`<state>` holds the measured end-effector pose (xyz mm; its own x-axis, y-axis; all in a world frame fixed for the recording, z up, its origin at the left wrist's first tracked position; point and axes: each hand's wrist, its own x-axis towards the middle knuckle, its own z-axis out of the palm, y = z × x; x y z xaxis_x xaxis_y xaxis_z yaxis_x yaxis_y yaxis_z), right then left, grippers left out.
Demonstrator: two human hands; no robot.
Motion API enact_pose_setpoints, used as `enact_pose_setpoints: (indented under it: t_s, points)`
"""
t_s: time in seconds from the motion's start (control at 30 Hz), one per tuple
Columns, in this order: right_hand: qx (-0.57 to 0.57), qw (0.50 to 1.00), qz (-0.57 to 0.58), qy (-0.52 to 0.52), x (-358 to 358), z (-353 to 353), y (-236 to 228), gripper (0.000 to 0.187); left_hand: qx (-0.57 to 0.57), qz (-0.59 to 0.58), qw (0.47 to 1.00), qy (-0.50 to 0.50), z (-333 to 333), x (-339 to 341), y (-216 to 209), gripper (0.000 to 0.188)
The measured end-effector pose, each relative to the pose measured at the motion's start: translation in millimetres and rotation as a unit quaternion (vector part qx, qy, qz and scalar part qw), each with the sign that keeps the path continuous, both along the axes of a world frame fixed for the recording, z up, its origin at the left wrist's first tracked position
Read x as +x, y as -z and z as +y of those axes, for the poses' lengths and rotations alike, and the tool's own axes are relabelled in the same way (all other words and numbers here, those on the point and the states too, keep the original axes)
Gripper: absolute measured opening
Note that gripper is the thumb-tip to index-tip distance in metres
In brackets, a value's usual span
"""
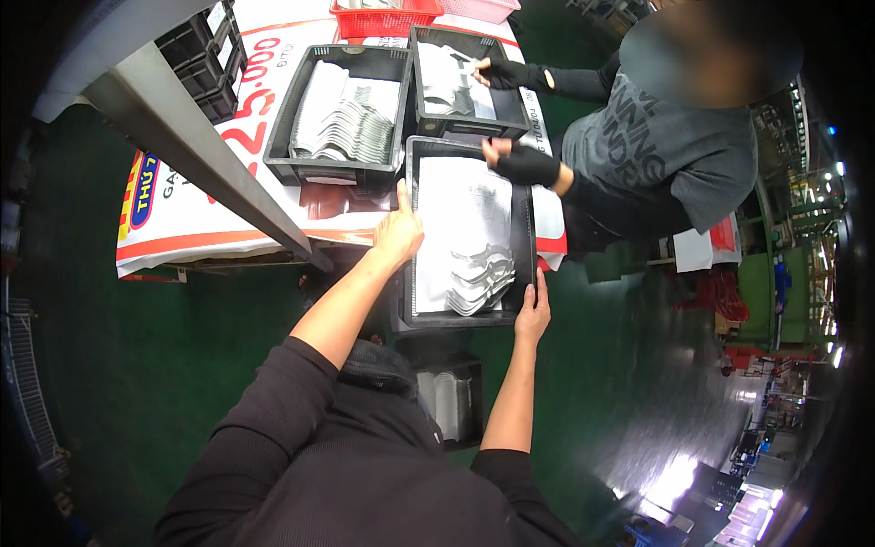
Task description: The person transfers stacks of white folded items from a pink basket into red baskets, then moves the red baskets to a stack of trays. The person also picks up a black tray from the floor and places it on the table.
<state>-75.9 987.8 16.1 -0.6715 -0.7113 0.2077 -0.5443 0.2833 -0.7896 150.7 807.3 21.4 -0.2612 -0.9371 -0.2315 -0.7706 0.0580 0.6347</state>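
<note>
Both of my hands hold a dark grey plastic crate (523, 223) at the near edge of the table. My left hand (399, 234) grips its left side, with the fingers partly hidden by the wall. My right hand (533, 314) presses against the right side near the front corner, fingers pointing up along it. Inside the crate, a nested row of curved silvery metal parts (480, 281) lies toward the near end. Pale sheet-like material (451, 196) covers much of the rest; whether it is liner or metal cannot be made out.
Another grey crate (284, 137) of nested metal parts stands left; a third (474, 126) lies behind mine. A co-worker's gloved hands (524, 164) reach in from the right. A slanting metal post (196, 137) crosses at left. Red basket (387, 20) at back; another crate (472, 392) sits below.
</note>
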Motion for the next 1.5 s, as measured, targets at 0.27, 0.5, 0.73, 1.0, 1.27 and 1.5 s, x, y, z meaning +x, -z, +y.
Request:
enact_pose_setpoints:
  t_s: [0.27,0.5,0.73,1.0,1.27,1.5]
  points:
    - [0.008,1.0,-0.005,0.007,2.7,-1.3,-3.4,0.036,-0.006,-0.006,1.0,-0.004,-0.2,0.0,2.7,0.08]
    - [-0.001,1.0,-0.003,0.003,2.9,-0.9,-3.1,0.037,0.007,0.013,1.0,-0.012,0.9,0.2,0.8,0.077]
    - [0.013,1.0,0.004,0.004,2.7,0.9,-3.4,0.037,0.001,0.002,1.0,-0.009,1.9,0.3,2.9,0.08]
    - [-0.003,1.0,0.016,-0.008,3.4,-0.7,-3.7,0.035,-0.012,0.009,1.0,-0.015,0.2,0.6,4.3,0.08]
    - [-0.03,0.999,0.036,-0.017,-7.9,1.3,13.5,0.033,-0.004,-0.024,1.0,-0.009,-0.4,-2.8,2.9,0.077]
    - [0.048,0.998,-0.005,0.049,-7.7,2.5,13.5,0.033,-0.014,0.007,1.0,-0.016,-1.3,-1.9,4.0,0.074]
